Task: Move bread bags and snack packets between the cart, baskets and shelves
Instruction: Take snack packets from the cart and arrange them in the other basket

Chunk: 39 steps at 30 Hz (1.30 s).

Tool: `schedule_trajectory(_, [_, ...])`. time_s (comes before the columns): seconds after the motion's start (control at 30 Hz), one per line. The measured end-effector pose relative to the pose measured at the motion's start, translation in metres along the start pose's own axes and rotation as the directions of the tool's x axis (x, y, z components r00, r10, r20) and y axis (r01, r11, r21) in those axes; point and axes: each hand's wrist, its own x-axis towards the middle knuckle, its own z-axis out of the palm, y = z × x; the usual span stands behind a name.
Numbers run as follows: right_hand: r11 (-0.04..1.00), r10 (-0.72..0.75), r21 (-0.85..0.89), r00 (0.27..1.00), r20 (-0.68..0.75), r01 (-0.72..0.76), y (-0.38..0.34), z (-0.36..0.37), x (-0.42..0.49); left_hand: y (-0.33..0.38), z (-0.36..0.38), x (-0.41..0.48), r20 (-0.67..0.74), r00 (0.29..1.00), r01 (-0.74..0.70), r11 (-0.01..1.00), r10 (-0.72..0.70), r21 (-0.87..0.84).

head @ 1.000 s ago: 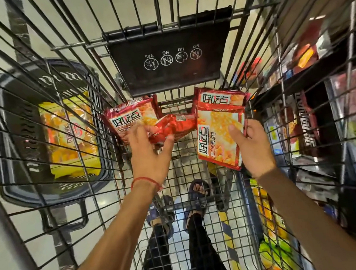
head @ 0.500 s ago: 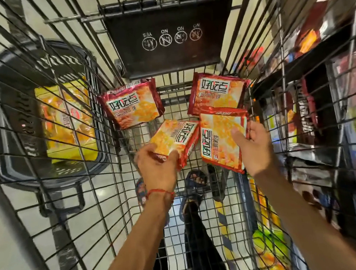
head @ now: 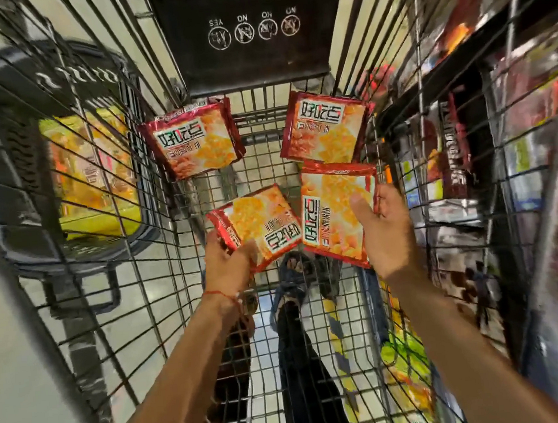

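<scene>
Inside the wire cart two red-and-orange snack packets lie flat on the mesh floor, one at the far left and one at the far right. My left hand grips a third packet by its near corner, low over the mesh. My right hand holds a fourth packet by its right edge, thumb on its face, just below the far right packet.
A dark plastic basket with yellow bread bags stands on the floor left of the cart. Shelves of packaged goods run along the right. The black child-seat flap closes the cart's far end. My feet show through the mesh.
My left hand has lifted a packet from the middle, turned it face up and drawn it toward me. The right hand's packet stays about where it was. The view has tilted downward.
</scene>
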Motion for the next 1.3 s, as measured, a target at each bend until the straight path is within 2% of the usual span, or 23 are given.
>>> schedule_trajectory(0.1, [0.998,0.039,0.039,0.999,-0.026,-0.038,-0.012,-0.011,-0.025,0.010,-0.009,-0.027,0.066,0.998,-0.016,0.999,0.013,0.049])
schedule_trajectory(0.27, [0.991,0.060,0.123,0.998,-0.020,-0.057,-0.035,-0.037,-0.092,0.025,-0.037,-0.077,0.115,0.993,-0.022,0.999,0.019,0.028])
schedule_trajectory(0.37, [0.999,0.016,0.048,0.996,-0.092,-0.012,-0.053,-0.052,-0.144,0.035,-0.059,-0.110,0.163,0.982,-0.103,0.994,0.097,0.028])
schedule_trajectory(0.47, [0.998,-0.007,0.056,0.990,-0.143,0.015,-0.068,-0.064,-0.195,0.046,-0.083,-0.150,0.252,0.946,-0.229,0.970,0.202,0.083])
schedule_trajectory(0.57, [0.997,-0.032,0.067,0.971,-0.237,0.049,-0.077,-0.073,-0.247,0.052,-0.110,-0.183,0.362,0.897,-0.293,0.955,0.255,0.052])
schedule_trajectory(0.73, [0.993,-0.043,0.095,0.954,-0.295,0.074,-0.088,-0.079,-0.324,0.050,-0.163,-0.234,0.425,0.818,-0.438,0.899,0.388,0.023])
schedule_trajectory(0.9, [0.992,-0.091,0.062,0.962,-0.257,0.110,-0.093,-0.081,-0.377,0.039,-0.221,-0.273,0.383,0.819,-0.473,0.881,0.427,0.029])
schedule_trajectory(1.1, [0.990,-0.091,0.098,0.993,-0.069,0.098,-0.081,-0.071,-0.410,0.001,-0.279,-0.319,0.348,0.850,-0.418,0.908,0.396,-0.013])
schedule_trajectory(1.3, [0.992,-0.124,0.041,0.985,0.122,0.120,-0.067,-0.046,-0.435,-0.054,-0.345,-0.342,0.283,0.891,-0.354,0.933,0.356,-0.061])
